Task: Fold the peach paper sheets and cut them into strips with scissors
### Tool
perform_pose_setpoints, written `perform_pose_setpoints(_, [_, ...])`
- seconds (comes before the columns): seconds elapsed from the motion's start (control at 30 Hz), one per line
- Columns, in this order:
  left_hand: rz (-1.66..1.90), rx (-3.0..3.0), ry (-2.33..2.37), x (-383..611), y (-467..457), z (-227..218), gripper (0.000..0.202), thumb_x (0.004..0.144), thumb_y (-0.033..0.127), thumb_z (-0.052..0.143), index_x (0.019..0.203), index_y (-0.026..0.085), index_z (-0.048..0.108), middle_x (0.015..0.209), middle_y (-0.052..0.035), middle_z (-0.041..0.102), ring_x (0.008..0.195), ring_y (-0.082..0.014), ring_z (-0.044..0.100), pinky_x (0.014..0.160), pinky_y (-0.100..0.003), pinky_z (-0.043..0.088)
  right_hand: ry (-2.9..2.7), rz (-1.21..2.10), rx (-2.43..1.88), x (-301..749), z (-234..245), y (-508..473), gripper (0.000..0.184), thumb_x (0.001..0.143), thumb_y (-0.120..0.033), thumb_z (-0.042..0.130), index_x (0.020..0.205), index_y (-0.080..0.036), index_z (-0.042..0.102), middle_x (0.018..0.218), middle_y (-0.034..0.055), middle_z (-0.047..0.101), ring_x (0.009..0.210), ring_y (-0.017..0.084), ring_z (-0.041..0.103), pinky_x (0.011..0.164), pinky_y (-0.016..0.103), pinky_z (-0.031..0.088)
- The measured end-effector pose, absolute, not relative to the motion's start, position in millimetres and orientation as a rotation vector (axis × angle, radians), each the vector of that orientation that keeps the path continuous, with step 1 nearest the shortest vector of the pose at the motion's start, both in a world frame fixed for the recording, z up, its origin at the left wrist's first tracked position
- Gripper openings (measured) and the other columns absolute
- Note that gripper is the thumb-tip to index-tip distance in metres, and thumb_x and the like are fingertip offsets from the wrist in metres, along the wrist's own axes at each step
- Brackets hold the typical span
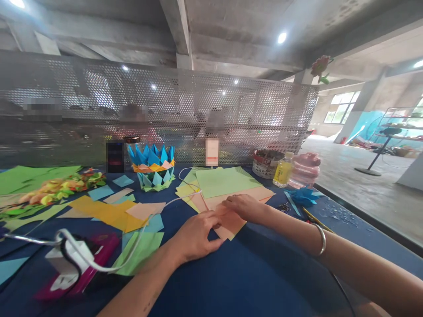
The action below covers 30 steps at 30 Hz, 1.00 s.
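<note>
A peach-pink sheet of paper [233, 223] lies on the blue tabletop in front of me, its lower corner pointing towards me. My left hand [200, 235] rests at its left edge, fingers bent onto the paper and thumb along the near edge. From the right, my right hand [243, 207] presses bent fingers on the paper's upper part; the fingertips are partly hidden. Just beyond my hands is a stack of coloured sheets with a light green sheet [228, 180] on top. A folded-paper basket [153, 167] in blue, orange and green stands behind on the left.
Loose yellow paper strips [102, 211] and green sheets cover the left side. A white cable runs from a magenta power strip [99, 251]. A yellow bottle [283, 171], pink jug [304, 169] and round container [266, 163] stand at the right back, before a perforated metal screen [231, 97].
</note>
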<state>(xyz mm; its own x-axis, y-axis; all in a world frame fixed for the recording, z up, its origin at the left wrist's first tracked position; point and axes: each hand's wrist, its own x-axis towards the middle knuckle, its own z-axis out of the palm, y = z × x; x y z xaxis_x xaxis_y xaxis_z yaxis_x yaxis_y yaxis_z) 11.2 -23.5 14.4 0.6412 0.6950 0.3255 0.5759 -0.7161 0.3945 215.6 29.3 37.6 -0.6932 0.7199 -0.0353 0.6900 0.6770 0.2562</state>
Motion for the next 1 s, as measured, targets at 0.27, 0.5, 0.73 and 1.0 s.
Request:
perform_pose_setpoints(0.27, [0.673, 2.702, 1.038, 15.7, -23.2, 7.7, 0.015, 0.082, 0.019, 0.048, 0.088, 0.019, 0.062, 0.091, -0.0039, 0.065, 0.087, -0.0191, 0.061, 0.077, -0.029, 0.045, 2.822, 0.352, 1.242, 220.9, 27.3, 41.9, 0.063, 0.076, 0.007, 0.042, 0.134, -0.015, 0.039, 0.109, 0.0127, 0.057, 0.097, 0.021, 0.057, 0.080, 0.031, 0.045])
perform_pose_setpoints(0.5, [0.794, 2.631, 1.115, 18.2, -20.3, 3.7, 0.024, 0.085, 0.015, 0.044, 0.082, 0.022, 0.067, 0.085, -0.0029, 0.067, 0.084, -0.0170, 0.062, 0.074, -0.027, 0.045, 2.897, 0.260, 1.378, 226.5, 28.9, 43.5, 0.043, 0.080, 0.003, 0.040, 0.116, -0.011, 0.059, 0.097, 0.0130, 0.067, 0.090, 0.020, 0.063, 0.076, 0.028, 0.047])
perform_pose_setpoints(0.73, [1.028, 2.420, 1.335, 14.8, -16.4, 6.5, 0.013, 0.077, 0.013, 0.054, 0.067, 0.020, 0.058, 0.073, 0.0001, 0.063, 0.069, -0.0149, 0.059, 0.065, -0.026, 0.041, 3.095, 0.109, 1.545, 227.4, 42.4, 13.7, 0.039, 0.086, -0.006, 0.039, 0.112, -0.018, 0.065, 0.105, 0.0063, 0.071, 0.094, 0.017, 0.067, 0.077, 0.024, 0.048])
perform_pose_setpoints(1.0, [1.256, 2.310, 1.274, 12.0, -16.3, 11.5, 0.018, 0.083, 0.022, 0.056, 0.067, 0.021, 0.048, 0.068, 0.0025, 0.053, 0.064, -0.0124, 0.052, 0.062, -0.024, 0.038, 3.299, -0.099, 1.589, 226.1, 44.3, -15.2, 0.022, 0.091, -0.024, 0.046, 0.086, -0.016, 0.066, 0.072, 0.0027, 0.068, 0.063, 0.012, 0.060, 0.060, 0.021, 0.041])
